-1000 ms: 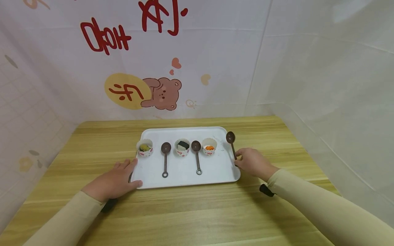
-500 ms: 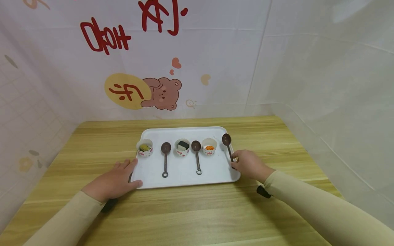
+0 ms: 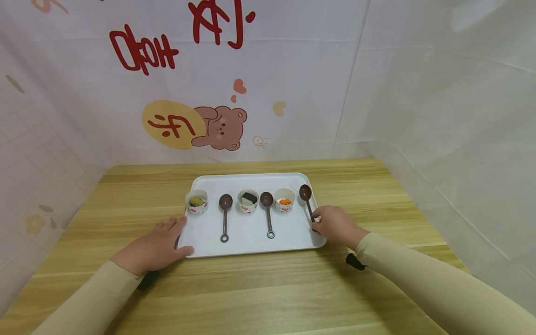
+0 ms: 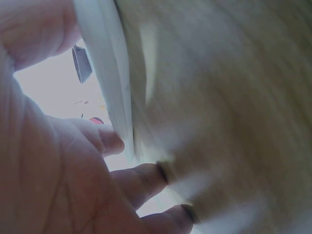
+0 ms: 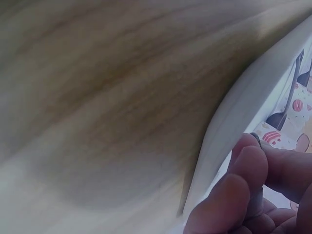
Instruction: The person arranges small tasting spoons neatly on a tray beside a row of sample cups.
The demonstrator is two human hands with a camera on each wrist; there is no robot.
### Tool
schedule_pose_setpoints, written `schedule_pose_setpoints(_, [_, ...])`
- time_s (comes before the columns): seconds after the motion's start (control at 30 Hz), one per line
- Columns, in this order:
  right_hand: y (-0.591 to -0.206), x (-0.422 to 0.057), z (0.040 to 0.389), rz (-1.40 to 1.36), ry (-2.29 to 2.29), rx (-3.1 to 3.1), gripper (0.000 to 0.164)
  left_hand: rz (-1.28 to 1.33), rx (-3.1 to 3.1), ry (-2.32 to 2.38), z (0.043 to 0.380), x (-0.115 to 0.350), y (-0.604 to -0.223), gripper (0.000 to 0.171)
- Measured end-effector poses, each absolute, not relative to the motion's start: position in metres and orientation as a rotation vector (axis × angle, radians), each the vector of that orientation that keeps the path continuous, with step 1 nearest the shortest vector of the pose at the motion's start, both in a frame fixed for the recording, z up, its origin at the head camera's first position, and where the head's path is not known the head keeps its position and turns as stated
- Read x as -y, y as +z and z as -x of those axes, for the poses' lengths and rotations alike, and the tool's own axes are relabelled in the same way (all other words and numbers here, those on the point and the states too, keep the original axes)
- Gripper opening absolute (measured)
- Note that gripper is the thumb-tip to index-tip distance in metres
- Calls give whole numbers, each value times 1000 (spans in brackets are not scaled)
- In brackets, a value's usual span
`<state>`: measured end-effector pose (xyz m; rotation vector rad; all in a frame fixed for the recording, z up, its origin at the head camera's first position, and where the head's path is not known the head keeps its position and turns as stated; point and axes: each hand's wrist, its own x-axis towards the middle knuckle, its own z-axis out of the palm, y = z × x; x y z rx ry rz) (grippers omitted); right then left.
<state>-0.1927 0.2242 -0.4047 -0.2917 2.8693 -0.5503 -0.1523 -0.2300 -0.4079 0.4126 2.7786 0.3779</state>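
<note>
My right hand pinches the handle of a brown spoon over the right end of the white tray. In the right wrist view the thumb and fingers meet beside the tray's rim and cover most of the handle. My left hand rests at the tray's left edge, fingers spread; the left wrist view shows these fingers along the rim. Two more brown spoons, the left one and the middle one, lie on the tray, bowls pointing away from me.
Three patterned paper cups stand along the tray's far half: the left cup holds yellow-green food, the middle cup a black-and-white piece, the right cup orange bits. A wooden table carries the tray. Printed cloth hangs behind.
My right hand has moved left with the spoon, from beyond the tray's right edge to over the tray, its bowl coming slightly nearer me. The left hand has not moved.
</note>
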Motion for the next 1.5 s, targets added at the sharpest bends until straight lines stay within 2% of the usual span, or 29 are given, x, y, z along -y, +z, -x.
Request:
schedule_pose_setpoints(0.93, [-405, -215, 193, 311, -437, -2889, 24, -412, -2771, 366, 154, 231, -410, 102])
schedule_pose_setpoints(1.27, [-405, -212, 194, 262, -418, -2869, 34, -415, -2776, 369, 154, 232, -411, 101])
schedule_pose_setpoints(1.5, [-404, -210, 192, 293, -364, -2886, 32, -408, -2774, 363, 154, 232, -412, 102])
